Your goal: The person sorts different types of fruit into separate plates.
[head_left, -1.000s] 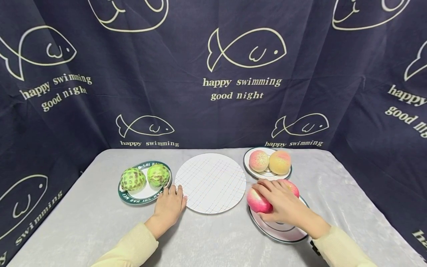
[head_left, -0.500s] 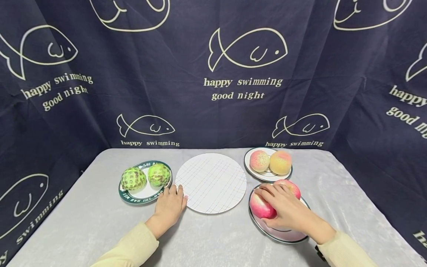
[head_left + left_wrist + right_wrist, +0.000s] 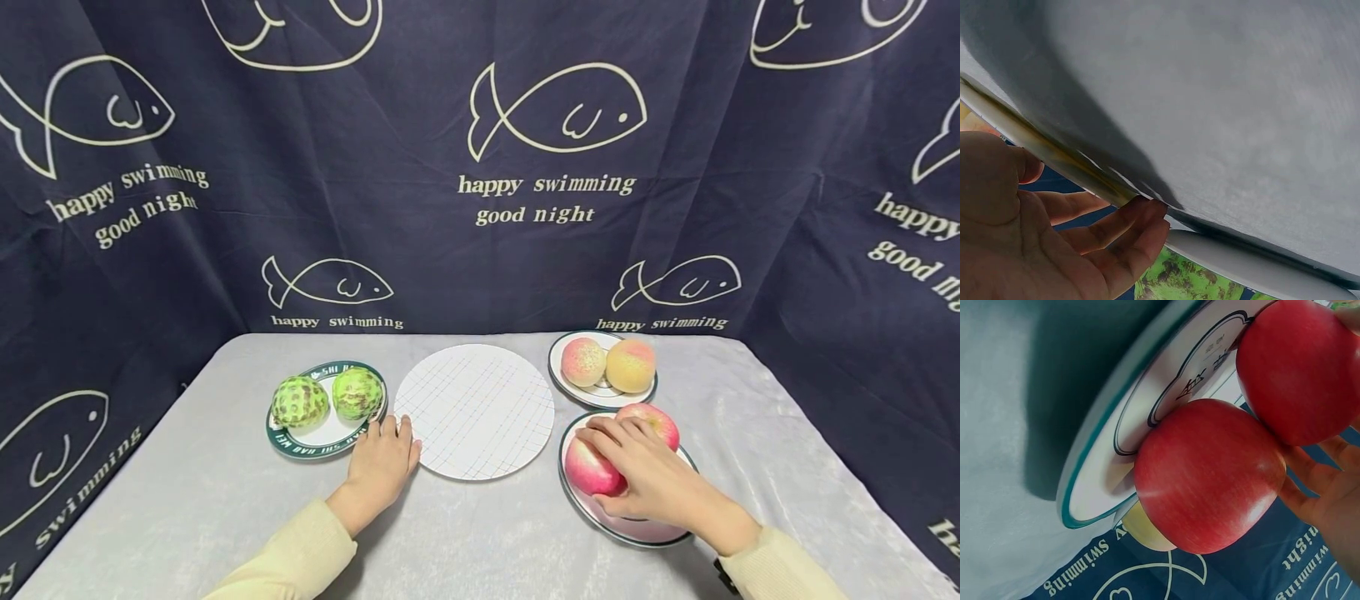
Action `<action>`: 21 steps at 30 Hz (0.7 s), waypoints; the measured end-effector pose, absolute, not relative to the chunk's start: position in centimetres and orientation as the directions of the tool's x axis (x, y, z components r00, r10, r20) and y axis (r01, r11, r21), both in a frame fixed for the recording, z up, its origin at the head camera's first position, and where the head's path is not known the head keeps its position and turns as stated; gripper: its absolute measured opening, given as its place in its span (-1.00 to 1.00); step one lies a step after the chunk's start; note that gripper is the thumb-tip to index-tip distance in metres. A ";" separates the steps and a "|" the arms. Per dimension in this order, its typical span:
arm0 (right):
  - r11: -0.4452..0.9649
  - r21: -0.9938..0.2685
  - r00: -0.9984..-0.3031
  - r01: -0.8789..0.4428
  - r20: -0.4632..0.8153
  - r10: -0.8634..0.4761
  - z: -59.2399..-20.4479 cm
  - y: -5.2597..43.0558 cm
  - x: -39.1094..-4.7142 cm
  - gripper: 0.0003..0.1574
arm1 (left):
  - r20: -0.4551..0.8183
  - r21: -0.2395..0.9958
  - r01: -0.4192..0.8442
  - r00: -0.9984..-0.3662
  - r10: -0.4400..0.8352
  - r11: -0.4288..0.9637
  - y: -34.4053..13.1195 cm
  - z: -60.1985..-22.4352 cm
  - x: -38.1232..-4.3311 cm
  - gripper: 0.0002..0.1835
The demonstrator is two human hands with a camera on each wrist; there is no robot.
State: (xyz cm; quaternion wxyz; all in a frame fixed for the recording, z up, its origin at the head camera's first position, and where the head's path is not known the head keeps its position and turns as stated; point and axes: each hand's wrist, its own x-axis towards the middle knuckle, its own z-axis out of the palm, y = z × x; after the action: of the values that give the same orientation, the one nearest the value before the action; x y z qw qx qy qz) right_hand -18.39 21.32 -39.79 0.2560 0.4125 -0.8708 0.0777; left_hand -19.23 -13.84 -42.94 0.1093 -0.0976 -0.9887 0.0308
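Note:
My right hand [image 3: 654,479] grips a red-pink apple [image 3: 590,468] over the white, dark-rimmed plate [image 3: 637,533], thumb on the near side and fingers over the top. Behind it on that plate sits a second apple [image 3: 660,423]; in the right wrist view the held apple [image 3: 1304,375] and the second apple [image 3: 1210,475] lie side by side. My left hand [image 3: 381,460] rests with relaxed fingers at the left edge of a round white board [image 3: 474,412] with a fine grid. Fingertips [image 3: 1147,209] reach that edge in the left wrist view.
Left of the board, a green-rimmed oval plate [image 3: 303,450] bears two knobbly green fruits [image 3: 327,398], close to my left fingers. At the back right, two peaches [image 3: 632,367] sit on a small plate [image 3: 600,398]. Dark fish-print cloth [image 3: 551,275] walls in the table.
My right hand and the apple have shifted slightly right and toward me over the plate, and the second apple has edged right. The left hand stays at the board.

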 end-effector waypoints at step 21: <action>0.660 0.031 -0.563 -0.751 0.493 -0.664 -39.8 21.5 -18.2 -0.09 | 0.265 -0.102 0.195 -0.940 0.216 0.975 -14.0 -43.1 -19.2 -0.52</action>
State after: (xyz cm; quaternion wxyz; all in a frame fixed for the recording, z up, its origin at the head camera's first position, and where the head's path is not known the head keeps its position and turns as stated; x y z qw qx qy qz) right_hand -18.23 21.54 -39.81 0.2382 0.4022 -0.8793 0.0916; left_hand -19.23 -13.97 -43.10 0.1385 -0.1044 -0.9841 0.0369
